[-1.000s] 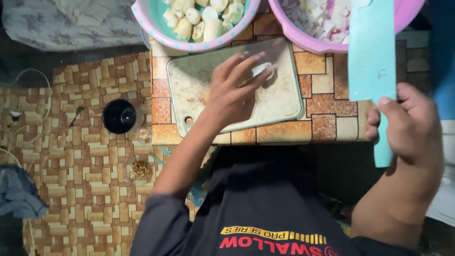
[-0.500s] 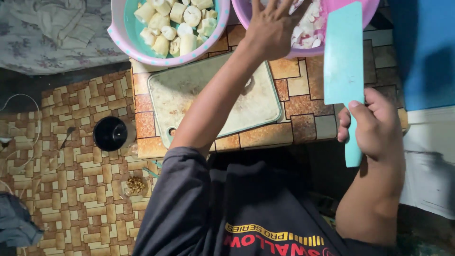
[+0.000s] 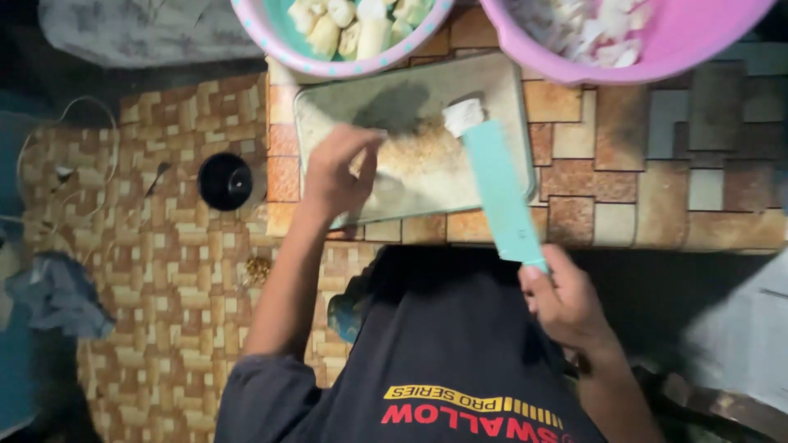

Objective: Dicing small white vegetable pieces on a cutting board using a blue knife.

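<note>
Head view. Left hand (image 3: pixel 336 176), fingers curled loosely with nothing in them, rests on the near-left part of a pale cutting board (image 3: pixel 414 168). Right hand (image 3: pixel 562 299) is clamped round the handle of a turquoise cleaver (image 3: pixel 501 189), its blade lying across the board, tip touching a white food piece (image 3: pixel 464 115). Beyond the board: a teal-lined basin (image 3: pixel 345 37) and a pink basin (image 3: pixel 624 37), both holding pale chunks.
</note>
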